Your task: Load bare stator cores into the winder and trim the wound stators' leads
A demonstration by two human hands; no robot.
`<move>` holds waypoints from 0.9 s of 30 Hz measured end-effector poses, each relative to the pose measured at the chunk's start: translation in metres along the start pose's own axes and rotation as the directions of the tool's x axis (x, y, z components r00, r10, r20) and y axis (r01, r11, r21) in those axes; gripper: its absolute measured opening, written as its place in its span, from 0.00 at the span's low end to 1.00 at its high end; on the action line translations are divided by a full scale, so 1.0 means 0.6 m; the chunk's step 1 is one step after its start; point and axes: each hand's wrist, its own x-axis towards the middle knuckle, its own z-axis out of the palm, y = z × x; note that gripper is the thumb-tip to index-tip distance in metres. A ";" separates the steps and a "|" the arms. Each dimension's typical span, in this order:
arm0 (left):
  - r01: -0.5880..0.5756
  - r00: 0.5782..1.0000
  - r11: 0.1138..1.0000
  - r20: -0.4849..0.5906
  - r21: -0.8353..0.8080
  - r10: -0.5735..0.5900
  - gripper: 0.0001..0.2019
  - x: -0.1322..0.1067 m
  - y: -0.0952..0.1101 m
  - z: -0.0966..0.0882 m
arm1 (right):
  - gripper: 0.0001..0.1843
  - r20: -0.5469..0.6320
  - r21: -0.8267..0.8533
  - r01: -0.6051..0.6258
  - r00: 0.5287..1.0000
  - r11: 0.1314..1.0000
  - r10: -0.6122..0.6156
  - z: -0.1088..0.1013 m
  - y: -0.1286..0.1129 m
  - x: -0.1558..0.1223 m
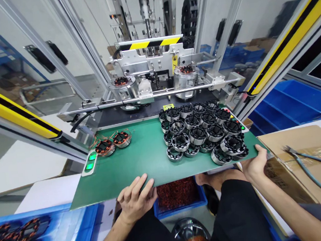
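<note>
My left hand (137,195) rests at the front edge of a green tabletop (141,157), its fingers stretched out over the edge and nothing held. At the tabletop's right front corner, my right hand (254,164) grips the edge, one digit on top and the others partly hidden below. Just beyond the right hand, bare black-and-silver motor stators (198,134) stand in stacked rows. Two copper-wound stators (105,147) with loose wire ends lie at the back left of the tabletop.
Behind stands a winding machine (153,59) with two metal holders (186,82), each with a stator on top. Pliers (306,162) lie on a cardboard box (286,183) at right. A blue tray (71,231) of wound stators is at left. A blue bin (182,211) sits below.
</note>
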 end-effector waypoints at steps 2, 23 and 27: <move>-0.003 1.000 1.000 -0.002 0.006 0.003 0.12 0.000 -0.001 0.000 | 0.19 -0.015 0.003 -0.014 1.000 1.000 0.014 0.004 -0.002 -0.003; 0.024 1.000 1.000 0.010 0.009 -0.024 0.28 -0.018 -0.002 0.004 | 0.19 -0.034 -0.005 -0.026 0.999 1.000 0.026 0.011 -0.008 -0.010; 0.038 0.999 0.999 0.005 0.008 -0.038 0.36 -0.026 -0.002 0.007 | 0.19 -0.019 -0.014 -0.010 1.000 1.000 0.010 0.006 -0.003 -0.006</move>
